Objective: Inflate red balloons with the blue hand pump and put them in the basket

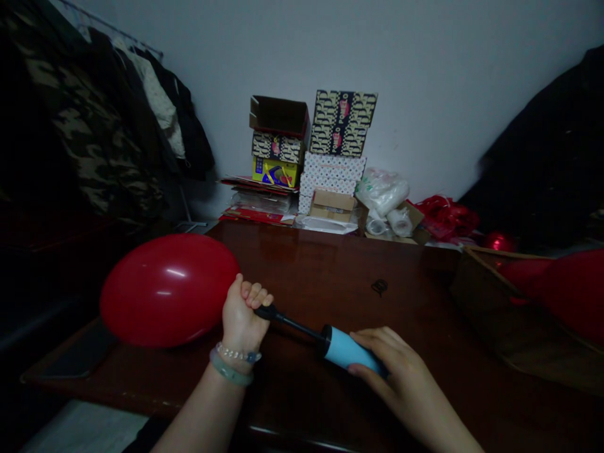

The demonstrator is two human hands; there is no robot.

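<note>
A large inflated red balloon (pixel 165 290) sits at the left, over the table's near left part. My left hand (pixel 245 311) is closed at the balloon's neck, around the black nozzle end of a balloon pump (pixel 348 351); the neck itself is hidden by my fingers. From there a thin black rod runs to the pump's light blue barrel. Wrapped round that barrel is my right hand (pixel 399 371), its thumb in front and its fingers behind. The pump lies slantwise between both hands, above the dark table. A beaded bracelet and a pale green bangle circle my left wrist.
The brown table (pixel 302 264) has a small black loop (pixel 379 287) on it. A box (pixel 495 314) holding red balloons (pixel 576 289) stands at the right. Stacked boxes (pixel 333 176), plastic rolls (pixel 400 221) and red bags (pixel 446 217) line the back. Clothes (pixel 155 94) hang at left.
</note>
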